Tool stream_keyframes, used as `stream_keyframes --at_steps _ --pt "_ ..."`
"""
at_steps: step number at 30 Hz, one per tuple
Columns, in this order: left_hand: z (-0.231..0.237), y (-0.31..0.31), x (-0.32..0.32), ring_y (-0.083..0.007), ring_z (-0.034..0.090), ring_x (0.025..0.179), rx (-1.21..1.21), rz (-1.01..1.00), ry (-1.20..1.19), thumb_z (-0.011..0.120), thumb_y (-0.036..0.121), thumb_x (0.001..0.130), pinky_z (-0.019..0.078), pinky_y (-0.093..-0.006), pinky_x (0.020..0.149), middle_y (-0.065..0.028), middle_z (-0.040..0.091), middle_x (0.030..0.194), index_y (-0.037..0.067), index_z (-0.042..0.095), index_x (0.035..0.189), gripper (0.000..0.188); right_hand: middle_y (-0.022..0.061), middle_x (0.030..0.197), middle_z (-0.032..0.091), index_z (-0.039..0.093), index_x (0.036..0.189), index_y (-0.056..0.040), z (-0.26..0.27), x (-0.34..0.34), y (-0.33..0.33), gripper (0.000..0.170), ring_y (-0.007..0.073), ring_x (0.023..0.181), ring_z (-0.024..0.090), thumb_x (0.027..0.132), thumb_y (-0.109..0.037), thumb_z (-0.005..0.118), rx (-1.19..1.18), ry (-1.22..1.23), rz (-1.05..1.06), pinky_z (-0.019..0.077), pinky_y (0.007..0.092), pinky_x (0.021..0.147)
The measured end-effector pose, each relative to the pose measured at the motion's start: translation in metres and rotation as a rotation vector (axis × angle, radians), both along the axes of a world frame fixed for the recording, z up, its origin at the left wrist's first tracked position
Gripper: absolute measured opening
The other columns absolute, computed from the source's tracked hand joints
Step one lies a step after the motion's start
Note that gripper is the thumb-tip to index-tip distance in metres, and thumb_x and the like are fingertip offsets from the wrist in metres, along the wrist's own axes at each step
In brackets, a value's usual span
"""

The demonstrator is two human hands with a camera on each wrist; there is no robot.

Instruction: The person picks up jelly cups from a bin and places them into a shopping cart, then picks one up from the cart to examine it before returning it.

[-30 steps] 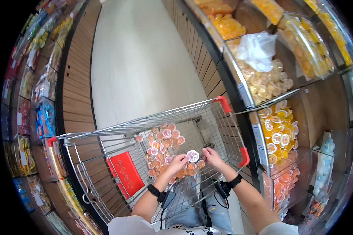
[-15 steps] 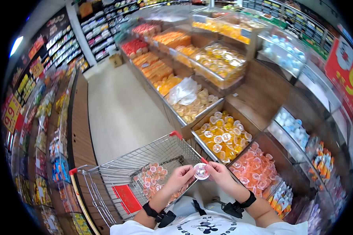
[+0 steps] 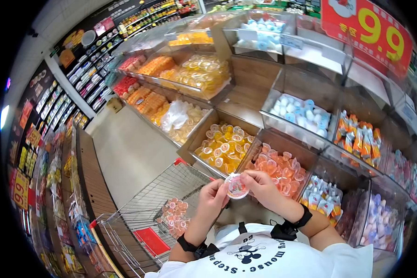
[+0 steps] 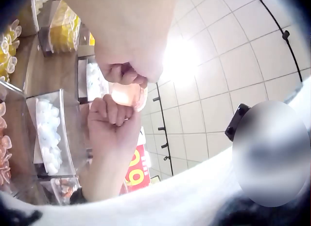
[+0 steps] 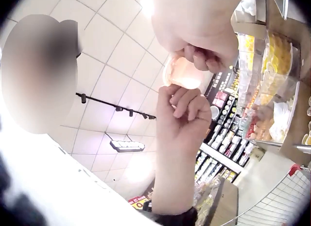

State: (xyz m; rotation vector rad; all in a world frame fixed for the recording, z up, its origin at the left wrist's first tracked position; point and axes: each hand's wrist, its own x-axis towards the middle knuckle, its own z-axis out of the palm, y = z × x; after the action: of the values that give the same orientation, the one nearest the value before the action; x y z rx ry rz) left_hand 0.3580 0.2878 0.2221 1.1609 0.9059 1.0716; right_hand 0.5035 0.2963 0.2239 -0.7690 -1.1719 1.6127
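Observation:
Up in front of the chest, both hands hold one small jelly cup [image 3: 237, 186] with a round printed lid. The left hand [image 3: 212, 198] pinches its left edge between thumb and curled fingers. From the other side, the right hand [image 3: 264, 187] grips its edge. The lid faces up toward the head camera. In the left wrist view the cup [image 4: 125, 95] looks pale orange and translucent between the two hands. The right wrist view shows the cup's body [image 5: 184, 73] below the lid rim, with fingers curled close at both sides.
A metal shopping cart [image 3: 164, 178] stands at the left front, with several orange jelly cups [image 3: 173, 215] inside. Bins of yellow jelly cups [image 3: 224, 148] and orange jelly cups [image 3: 278, 167] lie just beyond the hands. A plastic bag [image 3: 175, 115] rests on a bin farther off.
The head view has swung up and to the right, from the cart toward the bins. Both hands have moved away from over the cart, still holding the jelly cup.

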Motion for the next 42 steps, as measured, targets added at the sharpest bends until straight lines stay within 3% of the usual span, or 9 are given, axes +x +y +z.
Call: stream_keyframes --at_steps 6,16,20,26,30,32,34,36,42 --pt "-0.005 -0.008 0.035 -0.0019 0.028 0.036 0.066 0.050 -0.079 0.040 0.017 0.078 0.0195 -0.0156 0.033 0.0032 0.036 0.045 0.007 0.038 0.056 0.024 -0.0055 0.057 0.040 0.045 0.064 -0.0052 -0.007 0.023 -0.013 0.023 -0.0006 0.047 0.033 0.079 -0.022 0.039 0.037 0.095 -0.078 0.0238 0.0141 0.040" --pt "-0.007 -0.011 0.059 -0.0014 0.028 0.036 0.064 0.011 -0.075 0.040 0.015 0.078 0.0194 -0.0154 0.032 0.0033 0.036 0.046 0.007 0.038 0.056 0.023 -0.0041 0.060 0.043 0.047 0.069 -0.0036 -0.014 0.051 -0.023 0.021 0.0002 0.051 0.036 0.079 -0.021 0.040 0.050 0.103 -0.097 0.0272 0.0139 0.042" --pt "-0.014 -0.008 0.063 -0.0012 0.028 0.037 0.033 0.013 -0.092 0.040 0.014 0.078 0.0197 -0.0154 0.033 0.0037 0.035 0.047 0.007 0.038 0.056 0.023 -0.0026 0.062 0.046 0.049 0.070 0.0007 -0.020 0.049 -0.023 0.025 0.0022 0.057 0.038 0.079 -0.021 0.039 0.010 0.081 -0.171 0.0326 0.0168 0.051" --pt "-0.068 0.024 0.073 -0.0027 0.033 0.039 -0.245 0.010 0.026 0.039 0.020 0.079 0.0249 -0.0138 0.035 0.0035 0.038 0.049 0.006 0.044 0.063 0.021 -0.0027 0.068 0.049 0.050 0.073 0.0011 -0.095 0.045 0.001 0.026 0.0039 0.058 0.042 0.079 -0.022 0.039 -0.223 0.270 -0.331 0.0348 0.0182 0.051" --pt "-0.115 0.048 0.076 -0.0056 0.040 0.041 -0.345 -0.209 0.139 0.034 0.028 0.081 0.0291 -0.0139 0.037 0.0001 0.046 0.055 0.004 0.047 0.075 0.027 0.0069 0.058 0.051 0.050 0.074 -0.0002 -0.171 0.087 0.020 0.023 0.0101 0.053 0.046 0.077 -0.021 0.041 0.046 -0.532 -0.624 0.0366 0.0247 0.048" --pt "-0.130 0.048 0.069 -0.0060 0.041 0.044 -0.318 -0.335 0.207 0.033 0.028 0.081 0.0299 -0.0144 0.038 -0.0014 0.048 0.059 0.004 0.047 0.079 0.028 0.0049 0.052 0.044 0.046 0.062 -0.0001 -0.188 0.111 0.019 0.026 0.0094 0.049 0.041 0.077 -0.021 0.041 0.078 -0.535 -0.880 0.0315 0.0230 0.044" --pt "-0.141 0.048 0.054 -0.0063 0.044 0.048 -0.363 -0.382 0.219 0.033 0.028 0.081 0.0314 -0.0159 0.040 -0.0033 0.051 0.064 0.004 0.046 0.082 0.027 0.0136 0.056 0.049 0.045 0.071 0.0002 -0.212 0.141 0.019 0.023 0.0228 0.051 0.049 0.076 -0.022 0.042 0.047 -0.722 -1.049 0.0354 0.0305 0.046" --pt "-0.156 0.048 0.035 -0.0063 0.044 0.049 -0.451 -0.358 0.176 0.033 0.027 0.081 0.0318 -0.0166 0.040 -0.0034 0.051 0.064 0.004 0.046 0.082 0.026 0.0129 0.055 0.049 0.043 0.072 -0.0006 -0.224 0.156 0.017 0.023 0.0237 0.051 0.049 0.076 -0.024 0.042 -0.216 -0.728 -0.980 0.0356 0.0312 0.046" --pt "-0.209 0.049 -0.048 -0.0067 0.044 0.049 -0.542 -0.063 0.217 0.035 0.026 0.080 0.0309 -0.0154 0.042 -0.0026 0.051 0.065 0.007 0.046 0.083 0.023 0.0088 0.055 0.047 0.044 0.076 -0.0014 -0.235 0.112 0.004 0.019 0.0142 0.048 0.046 0.073 -0.020 0.047 -0.040 -0.689 -0.587 0.0351 0.0267 0.043"
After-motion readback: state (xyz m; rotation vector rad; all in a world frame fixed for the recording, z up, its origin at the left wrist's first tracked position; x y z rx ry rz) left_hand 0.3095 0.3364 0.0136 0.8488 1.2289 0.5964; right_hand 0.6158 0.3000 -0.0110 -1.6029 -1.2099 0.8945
